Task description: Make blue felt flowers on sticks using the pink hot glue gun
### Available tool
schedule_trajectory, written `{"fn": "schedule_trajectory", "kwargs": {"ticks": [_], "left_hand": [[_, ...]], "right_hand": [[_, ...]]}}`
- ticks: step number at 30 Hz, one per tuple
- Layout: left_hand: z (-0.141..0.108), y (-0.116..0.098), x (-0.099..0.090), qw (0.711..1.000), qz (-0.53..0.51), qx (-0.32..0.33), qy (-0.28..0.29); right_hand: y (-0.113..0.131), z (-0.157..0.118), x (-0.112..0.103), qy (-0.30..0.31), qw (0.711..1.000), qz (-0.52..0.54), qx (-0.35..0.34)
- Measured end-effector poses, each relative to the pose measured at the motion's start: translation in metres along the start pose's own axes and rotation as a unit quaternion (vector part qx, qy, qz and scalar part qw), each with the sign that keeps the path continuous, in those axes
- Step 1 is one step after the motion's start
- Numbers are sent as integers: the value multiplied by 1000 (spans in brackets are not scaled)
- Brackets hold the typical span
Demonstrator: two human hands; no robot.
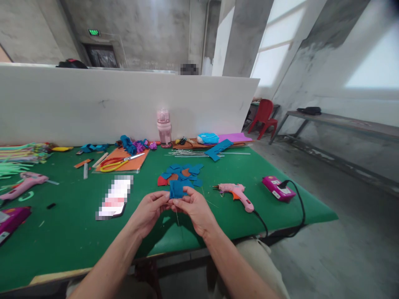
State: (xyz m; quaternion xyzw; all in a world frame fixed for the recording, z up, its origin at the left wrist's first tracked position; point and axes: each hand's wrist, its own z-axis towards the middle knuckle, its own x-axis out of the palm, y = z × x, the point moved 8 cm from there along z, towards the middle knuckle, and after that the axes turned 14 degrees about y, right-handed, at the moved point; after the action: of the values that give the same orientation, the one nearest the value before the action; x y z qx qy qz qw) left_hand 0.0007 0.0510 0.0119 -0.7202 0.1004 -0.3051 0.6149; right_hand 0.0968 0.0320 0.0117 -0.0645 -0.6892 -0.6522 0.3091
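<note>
Both of my hands meet above the near part of the green table. A blue piece of felt (177,189) is pinched between the fingers of my left hand (151,211) and my right hand (197,209). Below the fingers a thin wire (177,217) hangs down. Just beyond lies a pile of blue felt pieces (182,170), with a few brown ones and a red piece (162,180) at its left. To the right of my right hand a pink glue gun (236,192) rests on its side, nozzle pointing left.
Scissors (116,164) lie on orange sheets at the left, near a phone (116,197). A pink bottle (164,128) stands by the white partition (124,104). At the right sits a purple power box (277,189) with a black cable. Another glue gun (23,185) is far left.
</note>
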Motion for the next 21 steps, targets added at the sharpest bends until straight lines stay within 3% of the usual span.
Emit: {"fn": "schedule_trajectory", "kwargs": {"ticks": [21], "left_hand": [[0, 1, -5, 999, 28, -1, -40]], "right_hand": [[-1, 1, -8, -35, 996, -85, -7]]}}
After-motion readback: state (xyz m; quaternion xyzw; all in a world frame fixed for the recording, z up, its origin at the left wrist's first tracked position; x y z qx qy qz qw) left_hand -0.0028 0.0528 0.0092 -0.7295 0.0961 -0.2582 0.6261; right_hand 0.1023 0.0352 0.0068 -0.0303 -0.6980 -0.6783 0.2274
